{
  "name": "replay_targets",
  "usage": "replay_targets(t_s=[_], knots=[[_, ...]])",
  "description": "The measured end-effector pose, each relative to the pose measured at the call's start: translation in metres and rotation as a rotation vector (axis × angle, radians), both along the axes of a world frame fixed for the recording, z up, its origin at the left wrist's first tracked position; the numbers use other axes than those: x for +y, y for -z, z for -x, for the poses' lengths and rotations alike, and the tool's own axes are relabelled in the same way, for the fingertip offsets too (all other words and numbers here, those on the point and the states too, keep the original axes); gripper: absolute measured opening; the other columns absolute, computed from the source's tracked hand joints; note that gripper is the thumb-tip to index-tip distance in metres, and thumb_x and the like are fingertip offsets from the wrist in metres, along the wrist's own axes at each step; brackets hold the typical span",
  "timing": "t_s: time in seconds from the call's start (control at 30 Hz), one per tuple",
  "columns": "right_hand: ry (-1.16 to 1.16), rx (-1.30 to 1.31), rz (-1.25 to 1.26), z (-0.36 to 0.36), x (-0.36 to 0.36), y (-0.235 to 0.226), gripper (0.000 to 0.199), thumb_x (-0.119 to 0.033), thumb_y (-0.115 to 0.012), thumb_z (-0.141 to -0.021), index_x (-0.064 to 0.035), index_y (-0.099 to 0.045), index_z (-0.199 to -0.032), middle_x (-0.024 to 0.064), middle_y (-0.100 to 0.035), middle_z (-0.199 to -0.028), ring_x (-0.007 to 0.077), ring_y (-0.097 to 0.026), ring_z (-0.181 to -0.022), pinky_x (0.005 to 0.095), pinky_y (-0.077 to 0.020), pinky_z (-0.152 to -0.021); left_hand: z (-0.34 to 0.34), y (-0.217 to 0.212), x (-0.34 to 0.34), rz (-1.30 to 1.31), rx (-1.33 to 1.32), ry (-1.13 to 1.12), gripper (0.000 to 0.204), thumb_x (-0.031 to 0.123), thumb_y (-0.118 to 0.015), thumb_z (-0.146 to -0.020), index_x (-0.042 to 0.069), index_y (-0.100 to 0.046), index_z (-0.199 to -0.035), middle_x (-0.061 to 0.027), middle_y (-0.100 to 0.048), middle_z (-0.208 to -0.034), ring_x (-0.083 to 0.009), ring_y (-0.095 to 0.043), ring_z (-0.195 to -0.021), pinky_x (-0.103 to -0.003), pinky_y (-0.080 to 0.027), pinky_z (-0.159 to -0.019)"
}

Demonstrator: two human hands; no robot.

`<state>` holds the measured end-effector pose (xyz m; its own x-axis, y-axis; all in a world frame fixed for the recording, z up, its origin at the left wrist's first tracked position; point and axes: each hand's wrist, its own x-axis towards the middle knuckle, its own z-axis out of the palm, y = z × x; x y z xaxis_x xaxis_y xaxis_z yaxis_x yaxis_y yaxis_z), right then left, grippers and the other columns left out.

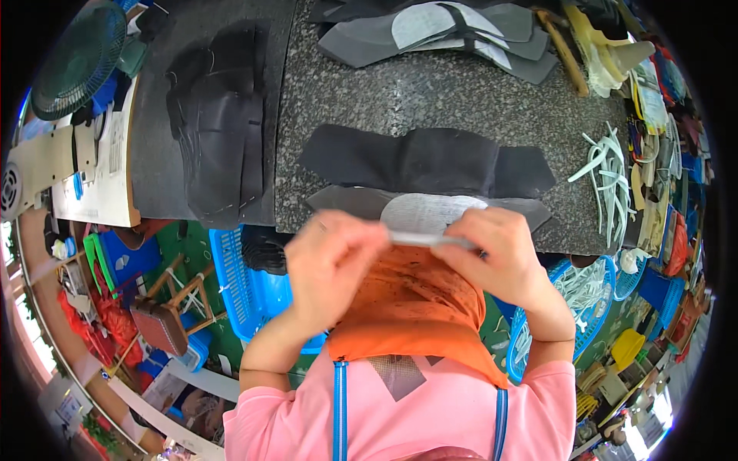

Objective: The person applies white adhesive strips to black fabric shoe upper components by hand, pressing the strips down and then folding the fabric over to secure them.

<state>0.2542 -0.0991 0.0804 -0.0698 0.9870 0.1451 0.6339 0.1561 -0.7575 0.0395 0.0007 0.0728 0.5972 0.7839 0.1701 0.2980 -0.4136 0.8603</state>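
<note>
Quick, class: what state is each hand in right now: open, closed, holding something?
Left hand: closed, pinching the left end of a narrow pale piece.
Right hand: closed, gripping its right part.

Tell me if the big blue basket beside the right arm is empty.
Not empty: the blue basket holds tangled pale strips.

We see the left hand (327,265) blurred at the table's (346,100) near edge, its fingertips unclear. It and the right hand (496,250) cover parts of the pale strip (415,239), so we cannot tell its length. They partly hide the grey piece (350,198) behind them. At the table's far edge, the picture cuts off the stack of grey pieces (354,42). Beyond the right edge, much clutter (669,154) is too small for us to name.
</note>
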Motion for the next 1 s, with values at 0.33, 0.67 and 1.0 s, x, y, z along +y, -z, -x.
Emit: replay_targets(t_s=[0.33, 0.67, 1.0], knots=[[0.307, -0.039, 0.307, 0.011, 0.007, 0.000, 0.019, -0.021, -0.073, -0.086, -0.0049, -0.065, -0.079, 0.0101, -0.062, -0.069, 0.0286, -0.064, -0.059, 0.0391, -0.0488, -0.053, -0.008, 0.029, 0.052, -0.518, 0.479, -0.271, 0.028, 0.013, -0.084, -0.070, 0.011, -0.070, -0.094, -0.0086, -0.060, -0.102, -0.0278, -0.057, -0.089, -0.037, -0.041, -0.083], [0.410, -0.005, 0.424, -0.023, 0.019, -0.001, 0.020, -0.019, -0.070, -0.087, -0.0022, -0.065, -0.078, 0.0147, -0.061, -0.063, 0.0341, -0.063, -0.059, 0.0410, -0.0485, -0.054, 0.002, 0.039, 0.018, -0.463, 0.411, 0.326, 0.064, 0.018, -0.081, -0.068, 0.004, -0.062, -0.128, -0.0107, -0.053, -0.128, -0.0335, -0.049, -0.124, -0.051, -0.041, -0.105], [0.425, 0.025, 0.405, -0.040, -0.027, -0.019, 0.013, -0.016, -0.071, -0.084, -0.0039, -0.067, -0.085, 0.0113, -0.065, -0.080, 0.0316, -0.065, -0.071, 0.0393, -0.0509, -0.062, -0.038, 0.055, -0.006, -0.474, 0.093, 0.496, 0.059, 0.017, -0.081, -0.067, 0.001, -0.065, -0.121, -0.0148, -0.062, -0.128, -0.0316, -0.058, -0.118, -0.047, -0.051, -0.098]])
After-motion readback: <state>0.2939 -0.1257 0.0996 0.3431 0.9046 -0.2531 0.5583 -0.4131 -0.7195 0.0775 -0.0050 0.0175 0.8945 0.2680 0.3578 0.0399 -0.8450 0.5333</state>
